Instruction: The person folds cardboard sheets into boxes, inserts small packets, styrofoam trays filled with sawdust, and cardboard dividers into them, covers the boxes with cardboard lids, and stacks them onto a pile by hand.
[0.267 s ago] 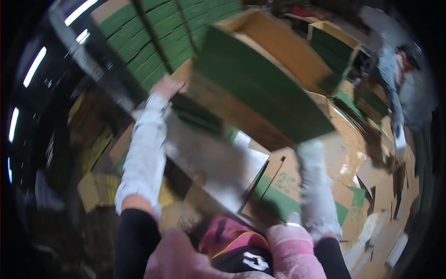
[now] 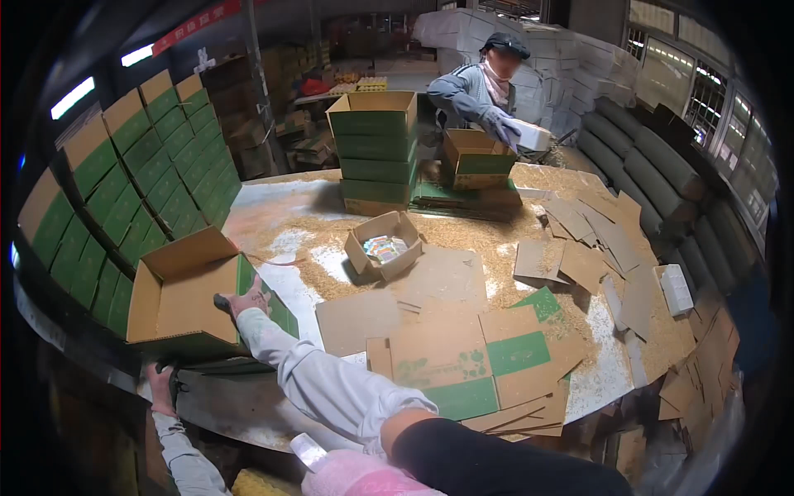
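Note:
An open green-and-brown cardboard box (image 2: 186,302) is at the near left, at the table's edge, with its bare brown inside showing. My right hand (image 2: 247,301) reaches across to the left and grips the top of the box's right wall. Lower down, my left hand (image 2: 163,388) is at the underside of the box's near left corner, its fingers partly hidden. Beneath the box shows another green side (image 2: 277,310), apparently a second box. Pale sleeves cover both my forearms.
Stacked green boxes (image 2: 149,178) line the left. The table (image 2: 285,241) holds a small carton (image 2: 385,246) of packets, flattened cardboard (image 2: 438,351), wood shavings and a box stack (image 2: 376,149). Across it, a co-worker (image 2: 480,95) holds a white block over an open box (image 2: 478,157).
The box, raised and tilted before me earlier, is now lower at the left beside the stacks. Both my hands have moved left and down with it, and the view has turned.

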### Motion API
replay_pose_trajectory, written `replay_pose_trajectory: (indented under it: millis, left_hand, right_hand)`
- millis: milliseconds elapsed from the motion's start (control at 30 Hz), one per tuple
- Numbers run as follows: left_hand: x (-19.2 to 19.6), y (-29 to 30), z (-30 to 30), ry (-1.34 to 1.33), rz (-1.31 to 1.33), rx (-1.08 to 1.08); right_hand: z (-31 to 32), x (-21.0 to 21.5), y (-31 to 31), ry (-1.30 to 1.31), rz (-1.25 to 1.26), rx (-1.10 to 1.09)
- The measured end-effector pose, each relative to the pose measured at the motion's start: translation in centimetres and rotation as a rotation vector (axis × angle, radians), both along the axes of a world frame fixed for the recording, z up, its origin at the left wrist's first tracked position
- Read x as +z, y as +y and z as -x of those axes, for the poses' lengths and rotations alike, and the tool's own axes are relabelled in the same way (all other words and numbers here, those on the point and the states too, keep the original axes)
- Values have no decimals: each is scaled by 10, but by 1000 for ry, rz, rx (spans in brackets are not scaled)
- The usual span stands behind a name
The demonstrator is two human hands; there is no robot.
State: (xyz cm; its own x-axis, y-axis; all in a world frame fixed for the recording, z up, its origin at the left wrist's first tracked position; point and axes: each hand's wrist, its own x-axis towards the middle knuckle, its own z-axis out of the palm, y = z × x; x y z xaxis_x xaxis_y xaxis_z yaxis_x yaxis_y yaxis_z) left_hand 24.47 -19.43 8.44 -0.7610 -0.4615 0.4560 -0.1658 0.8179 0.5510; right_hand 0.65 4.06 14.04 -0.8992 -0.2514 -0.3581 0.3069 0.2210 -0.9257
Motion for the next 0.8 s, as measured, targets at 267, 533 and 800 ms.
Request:
replay_pose_trajectory:
  millis: [267, 533, 800]
  left_hand:
    - [3, 334, 59, -304, -1106, -97]
    - [-134, 477, 64, -724, 63, -24]
    - [104, 480, 145, -253, -1429, -324]
  right_hand:
    - [23, -92, 284, 741, -214, 131]
    - [-37, -179, 501, 777, -1128, 400]
    - [-36, -25, 571, 914, -359, 491]
